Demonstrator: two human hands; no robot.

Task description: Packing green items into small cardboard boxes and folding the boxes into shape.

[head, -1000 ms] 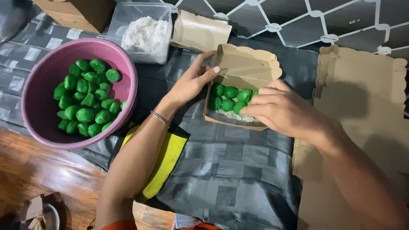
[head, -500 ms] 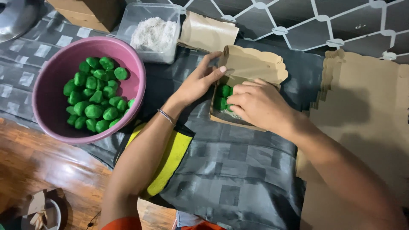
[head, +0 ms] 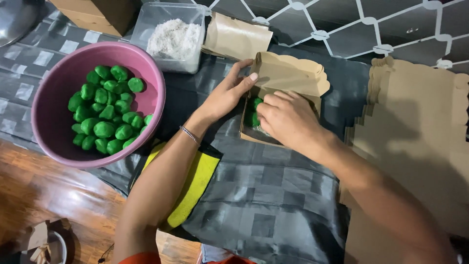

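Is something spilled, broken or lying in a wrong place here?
Nothing stands out. The green balls all sit inside the pink bowl, the white powder stays in its clear tub, and both hands, left hand and right hand, are at the paper box.

A pink bowl (head: 53, 98) of green balls (head: 105, 110) sits near the table's left edge; a clear tub (head: 172, 36) of white flakes stands behind it.

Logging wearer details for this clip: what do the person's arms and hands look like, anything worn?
Both forearms are bare, with no sleeves showing. The left hand has a thin beaded bracelet at its wrist. The right hand shows no gloves, rings or watch.
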